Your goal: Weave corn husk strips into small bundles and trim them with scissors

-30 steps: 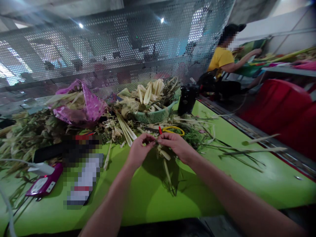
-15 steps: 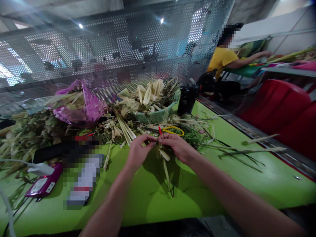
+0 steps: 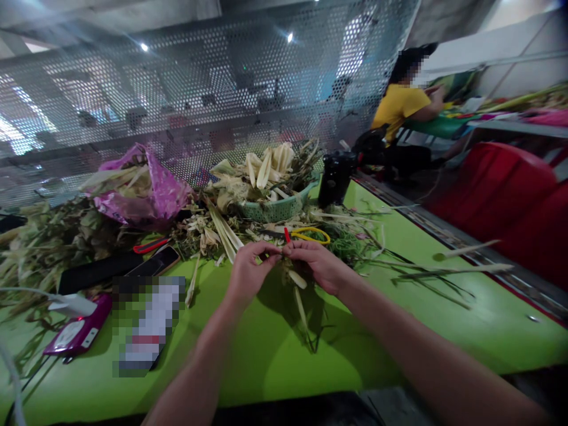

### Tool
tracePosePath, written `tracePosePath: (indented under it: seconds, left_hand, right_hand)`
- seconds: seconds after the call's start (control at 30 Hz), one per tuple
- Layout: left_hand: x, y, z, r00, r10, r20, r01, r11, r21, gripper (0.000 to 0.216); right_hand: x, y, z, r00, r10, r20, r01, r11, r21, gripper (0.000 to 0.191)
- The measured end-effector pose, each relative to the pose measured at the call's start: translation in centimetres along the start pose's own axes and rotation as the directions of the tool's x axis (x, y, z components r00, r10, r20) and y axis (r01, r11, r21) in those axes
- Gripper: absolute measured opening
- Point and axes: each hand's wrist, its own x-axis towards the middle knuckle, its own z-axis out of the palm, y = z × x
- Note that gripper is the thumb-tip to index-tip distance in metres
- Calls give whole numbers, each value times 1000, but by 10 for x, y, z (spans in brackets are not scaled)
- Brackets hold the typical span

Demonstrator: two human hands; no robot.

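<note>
Above the green table, my left hand (image 3: 249, 272) and my right hand (image 3: 323, 265) meet fingertip to fingertip, both closed in a pinch. Between them hangs a small bundle of dried plant strips (image 3: 297, 280), with a pale piece at its middle and thin stems dangling below. Exactly what each fingertip grips is too small to see, but the bundle hangs from both. Just beyond the fingers lies a tool with a yellow loop handle (image 3: 320, 231) and a red part (image 3: 287, 234). Long pale husk strips (image 3: 225, 231) lie beside my left hand.
Behind stand a green basket (image 3: 277, 210) of husks, a pink plastic bag (image 3: 153, 189) and a black container (image 3: 336, 180). A phone (image 3: 160, 260), a red-handled tool (image 3: 149, 246) and a purple power strip (image 3: 80, 334) are left. Loose stems (image 3: 461, 270) lie right. A person in yellow (image 3: 399, 106) sits beyond.
My hands stay nearly in place, still pinching the bundle; its hanging stems have shifted slightly. The person in yellow has drawn an outstretched arm back in.
</note>
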Motion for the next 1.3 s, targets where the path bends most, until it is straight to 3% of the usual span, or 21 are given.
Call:
tracePosePath:
  seconds: [0.27,0.37,0.57,0.7,0.83,1.13,1.3]
  left_hand:
    - [-1,9,-3,989,148,2,-142,947,287,9]
    - [-1,10,-3,989,148,1,-140,936,322,9]
    - [3,3,-2,998,-64,24,61,992,115,12]
    - [4,5,-1,963,-249,107,258,962,-89,14]
    - [4,9,-1,923,-346,169,378,898,-225,16]
    - [2,6,0,911,-371,177,408,873,-267,18]
    - [3,5,0,925,-349,150,375,899,-225,16]
  right_hand:
    - [4,4,-3,1000,2,-9,-2,1000,6,15]
    - [4,4,-3,1000,5,-9,-5,1000,14,14]
    - [0,2,1,999,-37,3,37,998,-55,17]
    - [-2,0,4,995,-103,-20,98,981,-165,20]
    - [-2,1,3,985,-168,-45,146,941,-305,22]
    - [2,5,-1,907,-422,4,343,732,-589,20]
    - [2,4,0,869,-494,30,387,640,-664,14]
